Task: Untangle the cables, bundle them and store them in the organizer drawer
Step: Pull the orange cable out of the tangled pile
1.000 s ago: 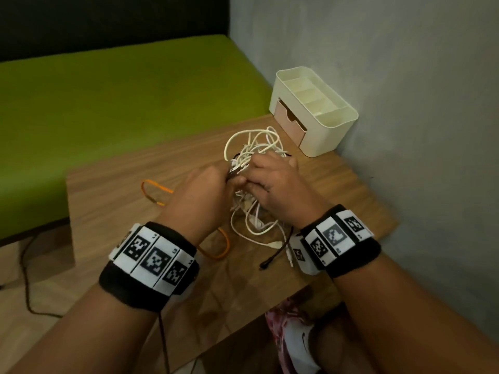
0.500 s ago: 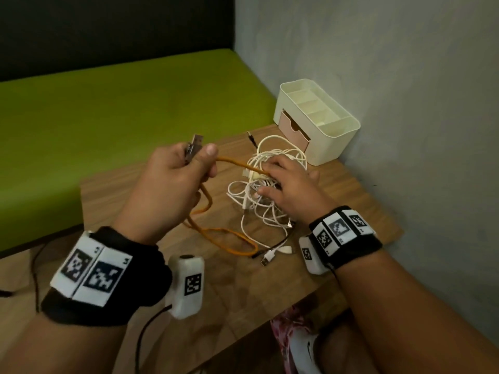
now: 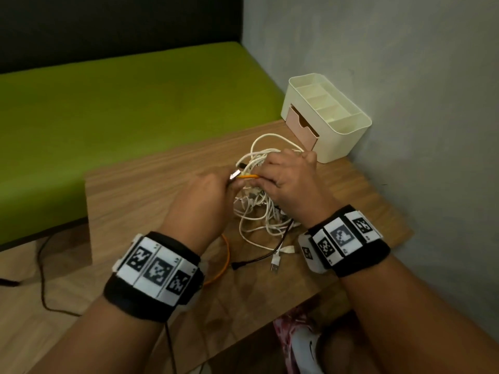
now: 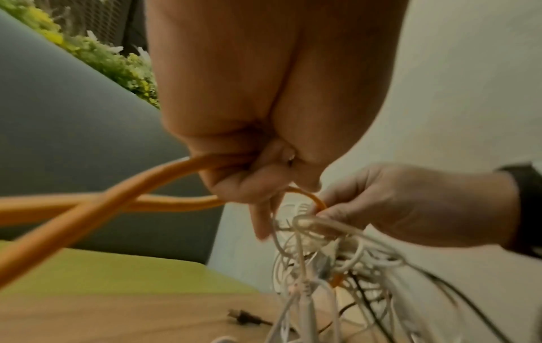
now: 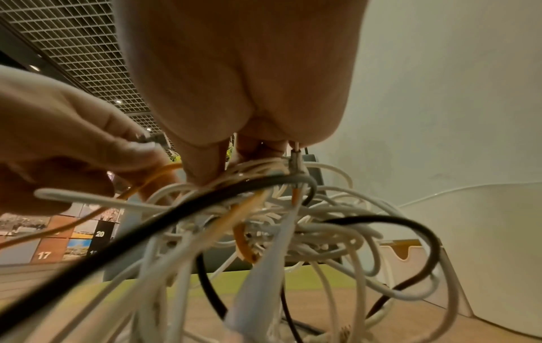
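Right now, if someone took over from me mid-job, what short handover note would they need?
Left hand: grips the orange cable near its metal plug.
Right hand: holds the white cable tangle, lifted partly off the wooden table.
Organizer stands at the table's far corner, its pink drawer slightly open.
Done: nothing bundled or stored.
Left: free the orange cable, separate the rest, bundle, store.

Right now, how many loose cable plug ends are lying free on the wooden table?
2, both near the table's front edge: a white USB plug and, to its left, a small black plug. Others may be hidden in the white tangle or under the hands.
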